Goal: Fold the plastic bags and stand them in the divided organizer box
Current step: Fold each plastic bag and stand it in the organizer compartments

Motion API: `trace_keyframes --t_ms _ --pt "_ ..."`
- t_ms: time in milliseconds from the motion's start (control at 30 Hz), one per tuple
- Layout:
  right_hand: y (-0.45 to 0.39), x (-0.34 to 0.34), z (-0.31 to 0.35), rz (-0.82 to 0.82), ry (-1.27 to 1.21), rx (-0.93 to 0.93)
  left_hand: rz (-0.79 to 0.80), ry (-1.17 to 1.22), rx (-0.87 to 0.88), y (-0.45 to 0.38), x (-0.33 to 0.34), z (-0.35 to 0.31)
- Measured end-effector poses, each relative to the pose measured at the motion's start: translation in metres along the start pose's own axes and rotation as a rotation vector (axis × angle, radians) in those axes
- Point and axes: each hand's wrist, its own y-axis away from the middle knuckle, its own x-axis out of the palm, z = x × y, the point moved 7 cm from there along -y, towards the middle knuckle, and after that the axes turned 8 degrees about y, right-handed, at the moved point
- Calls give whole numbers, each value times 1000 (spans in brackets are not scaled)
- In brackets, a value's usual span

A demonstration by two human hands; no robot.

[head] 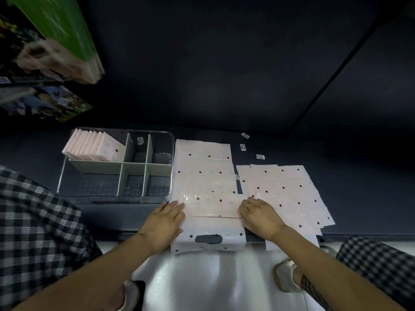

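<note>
Both hands' grip lies flat: left hand (165,217) and right hand (258,215) press the bag (206,187)'s edges on the desk (359,194), holding nothing. Mid-fold; next, fold it smaller for the organizer box (116,169).

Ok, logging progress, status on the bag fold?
Left hand, right hand pressing flat polka-dot bag. Organizer box: folded bags in one compartment. Nothing blocking.

There are two hands: the left hand (165,223) and the right hand (260,217). There is one organizer box (115,198) with six compartments. One bag (205,182) lies spread out, and one pile of bags (285,191) is beside it. Three small stickers (260,156) lie on the bench (359,176).
</note>
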Motion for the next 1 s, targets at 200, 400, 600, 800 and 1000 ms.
trace_keyframes --t_ms 200,400,600,800,1000 --pt "22 -25 20 -132 -203 -50 -17 39 -92 -14 -8 -15" --pt "28 -49 53 -234 -372 30 -67 281 51 -8 -9 -62" --pt "27 -56 89 -193 -510 9 -132 403 -7 1 5 -64" --pt "29 -16 75 225 -785 38 -202 658 1 1 3 -49" --pt "7 12 43 296 -1337 403 -206 919 -117 4 5 -37"
